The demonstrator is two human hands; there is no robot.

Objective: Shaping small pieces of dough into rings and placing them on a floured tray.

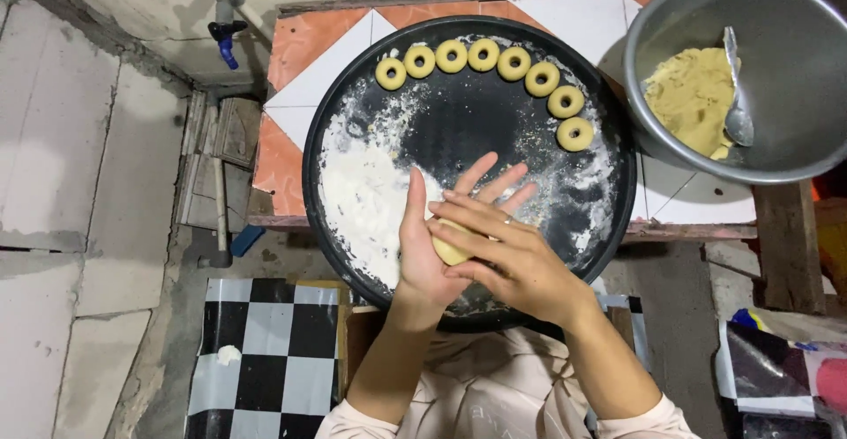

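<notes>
- The left hand (423, 245) and right hand (512, 258) press a pale dough lump (447, 249) between the palms.
- Below them lies a round black tray (328, 121) dusted with flour (362, 196).
- Eight dough rings (483, 54) curve along its far rim.
- A metal bowl (794, 15) holds dough and a spoon (737, 95).

Packages: one cluster at my lower right, on the floor beside the low table (688, 196).
Wrapper (776, 364): crumpled, glossy plastic; mostly dark with pale edges, a blue and yellow corner at its top left.
Pink patch (829, 384): rounded, at the far right edge, touching the wrapper; cannot tell if it is part of it.
Print: too small and blurred to make out.
Labels: none seen.
Signs: none seen.
Screens: none seen.
</notes>
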